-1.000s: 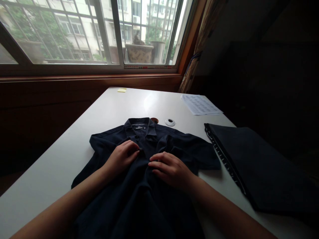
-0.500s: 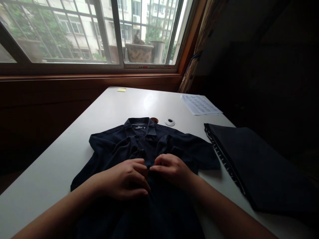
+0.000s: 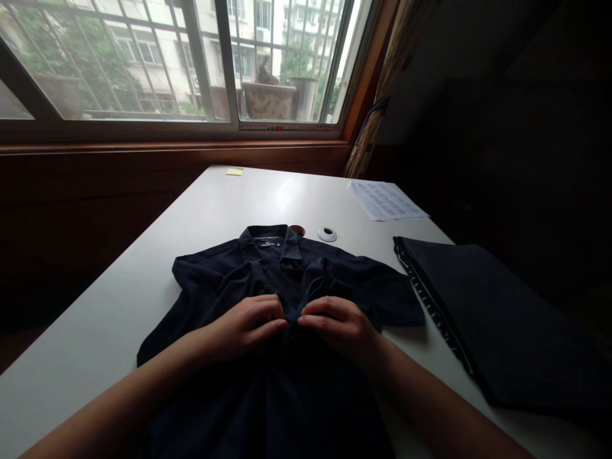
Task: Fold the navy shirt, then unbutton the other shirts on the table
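A dark navy short-sleeved shirt (image 3: 210, 299) lies face up on the white table, its collar (image 3: 292, 247) pointing away from me and its front parted below the neck. My left hand (image 3: 255, 322) is closed in a pinch on the left edge of the front opening. Facing it across a small gap, my right hand (image 3: 337, 325) pinches the opposite front edge. Any button or buttonhole at the fingertips is too dark to make out. The lower part of the shirt falls into shadow under my forearms.
On the white table (image 3: 109, 306), a folded dark cloth item (image 3: 492, 312) with a white-marked edge lies at the right. Printed papers (image 3: 387, 201) rest at the back right, a yellow sticky note (image 3: 234, 171) at the back left. Beyond the collar are a round table hole (image 3: 299, 231) and a white ring-shaped cover (image 3: 327, 234).
My hands have moved slightly apart, drawing the shirt's front edges away from each other. The left hand's fingers have curled in more tightly, and the right front edge stands up more.
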`<state>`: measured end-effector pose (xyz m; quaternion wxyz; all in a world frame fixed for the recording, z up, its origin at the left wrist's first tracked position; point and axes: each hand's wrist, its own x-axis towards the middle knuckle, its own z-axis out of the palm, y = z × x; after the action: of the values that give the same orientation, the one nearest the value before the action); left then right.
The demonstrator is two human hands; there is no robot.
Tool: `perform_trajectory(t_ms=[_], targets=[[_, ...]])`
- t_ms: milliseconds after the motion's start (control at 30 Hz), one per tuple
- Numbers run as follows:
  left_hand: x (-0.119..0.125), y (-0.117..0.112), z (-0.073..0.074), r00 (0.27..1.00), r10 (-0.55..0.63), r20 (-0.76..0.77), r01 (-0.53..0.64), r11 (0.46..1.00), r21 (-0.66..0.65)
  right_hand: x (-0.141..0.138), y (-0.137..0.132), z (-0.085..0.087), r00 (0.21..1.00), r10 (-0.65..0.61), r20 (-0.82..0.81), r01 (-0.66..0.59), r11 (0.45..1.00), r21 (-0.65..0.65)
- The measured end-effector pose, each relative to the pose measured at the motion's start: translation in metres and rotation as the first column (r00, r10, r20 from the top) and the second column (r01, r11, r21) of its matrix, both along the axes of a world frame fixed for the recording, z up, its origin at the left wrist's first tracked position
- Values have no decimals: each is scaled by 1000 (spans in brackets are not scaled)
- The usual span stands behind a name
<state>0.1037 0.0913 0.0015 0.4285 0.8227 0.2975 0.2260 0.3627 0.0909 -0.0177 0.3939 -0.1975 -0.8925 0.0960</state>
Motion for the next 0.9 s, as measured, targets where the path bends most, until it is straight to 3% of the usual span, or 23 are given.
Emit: perform_trajectory(t_ms=[100, 333, 533, 900], targets=[[1, 0, -7, 992, 119, -45, -123, 988, -97, 1, -1, 0, 1000, 4, -11, -4, 1000, -2], [3, 0, -10, 995, 63, -73, -66, 997, -37, 1, -1, -4, 999, 11, -35, -11, 1000, -12], [10, 0, -11, 995, 99, -30, -100, 994, -32, -2, -2, -3, 997, 77, -30, -77, 997, -19], [8, 4, -12, 987, 159, 8, -158, 982, -101, -3, -1, 0, 995, 74, 60, -73, 997, -20]])
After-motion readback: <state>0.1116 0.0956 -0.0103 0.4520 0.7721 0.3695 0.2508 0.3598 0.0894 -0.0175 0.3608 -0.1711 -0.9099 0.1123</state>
